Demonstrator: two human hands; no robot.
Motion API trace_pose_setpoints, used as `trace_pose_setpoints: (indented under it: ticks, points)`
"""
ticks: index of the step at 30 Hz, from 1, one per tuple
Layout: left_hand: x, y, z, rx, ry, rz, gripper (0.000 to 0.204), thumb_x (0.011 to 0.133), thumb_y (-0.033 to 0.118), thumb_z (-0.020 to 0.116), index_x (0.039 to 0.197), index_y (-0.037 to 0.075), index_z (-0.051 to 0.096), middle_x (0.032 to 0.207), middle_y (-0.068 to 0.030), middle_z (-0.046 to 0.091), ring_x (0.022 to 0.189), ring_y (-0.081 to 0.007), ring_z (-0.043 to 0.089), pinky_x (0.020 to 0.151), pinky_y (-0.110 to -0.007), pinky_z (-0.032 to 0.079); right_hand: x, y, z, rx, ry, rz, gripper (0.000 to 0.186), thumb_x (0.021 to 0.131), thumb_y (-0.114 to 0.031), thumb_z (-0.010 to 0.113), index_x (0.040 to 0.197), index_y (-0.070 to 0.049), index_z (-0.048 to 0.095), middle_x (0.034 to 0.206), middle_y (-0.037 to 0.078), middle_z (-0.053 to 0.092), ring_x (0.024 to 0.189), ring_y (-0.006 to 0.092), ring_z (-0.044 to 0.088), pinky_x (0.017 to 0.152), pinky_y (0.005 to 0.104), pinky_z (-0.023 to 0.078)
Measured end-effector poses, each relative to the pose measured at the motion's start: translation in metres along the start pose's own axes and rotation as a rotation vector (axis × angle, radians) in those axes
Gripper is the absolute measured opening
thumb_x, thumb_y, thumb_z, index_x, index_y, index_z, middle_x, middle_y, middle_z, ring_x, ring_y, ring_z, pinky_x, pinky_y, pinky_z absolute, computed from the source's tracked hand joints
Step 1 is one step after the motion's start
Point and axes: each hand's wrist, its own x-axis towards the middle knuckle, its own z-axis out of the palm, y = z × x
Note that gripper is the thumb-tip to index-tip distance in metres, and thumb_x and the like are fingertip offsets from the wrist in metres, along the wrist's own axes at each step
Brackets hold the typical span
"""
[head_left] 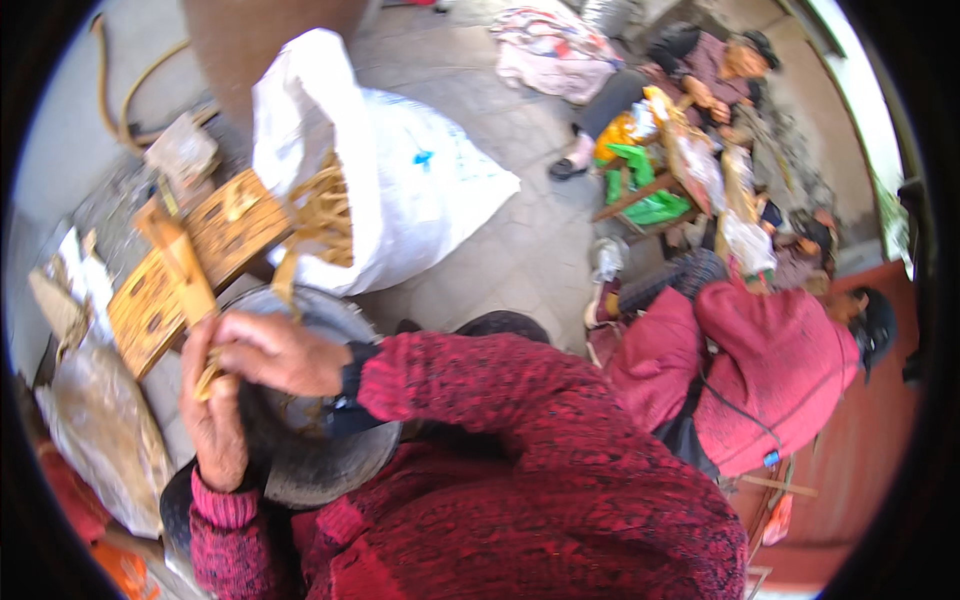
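My left hand (216, 440) and my right hand (280, 352) meet above a grey round pan (330, 472) at my lap. Between their fingers shows a short yellowish-tan strip (207, 384), pinched by both hands. Its material is not clear, and my fingers cover part of it. Just beyond them, a large white woven sack (430, 165) lies with its mouth toward me. Several tan strips (322, 212) fill that opening, and one hangs down toward the pan. What lies inside the pan is mostly hidden by my right arm.
A wooden bench (240, 222) stands at the left, a flat tan board (180, 262) across it. Clear plastic sheeting (105, 430) lies beside it. At right sits a person in a pink-red jacket (765, 365); another sits farther back, near a green plastic bag (655, 200).
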Motion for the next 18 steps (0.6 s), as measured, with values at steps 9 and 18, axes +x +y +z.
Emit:
trace_pose_setpoints:
  ticks: [9, 18]
  points:
    - [0.001, 0.011, -0.009, -0.289, -0.034, -0.132, 0.061, 0.1, 0.05, 0.04, 0.125, -0.004, 0.055, 0.116, -0.014, 0.058, 0.095, -0.0189, 0.058, 0.083, -0.031, 0.046, 0.0, -0.009, 0.003, 0.113, 0.019, -0.03, 0.047, 0.088, -0.007, 0.068, 0.117, -0.003, 0.031, 0.083, 0.01, 0.065, 0.067, 0.0135, 0.061, 0.059, 0.0288, 0.051]
    - [-0.001, 0.011, -0.029, -0.817, 0.262, -0.444, 0.038, 0.104, 0.033, 0.04, 0.121, 0.0, 0.048, 0.098, -0.006, 0.052, 0.063, -0.0061, 0.041, 0.053, -0.021, 0.04, -0.001, -0.001, -0.016, -0.261, 0.046, -0.095, 0.028, 0.077, -0.027, 0.079, 0.082, -0.003, 0.065, 0.07, 0.006, 0.066, 0.062, 0.0152, 0.064, 0.057, 0.03, 0.048]
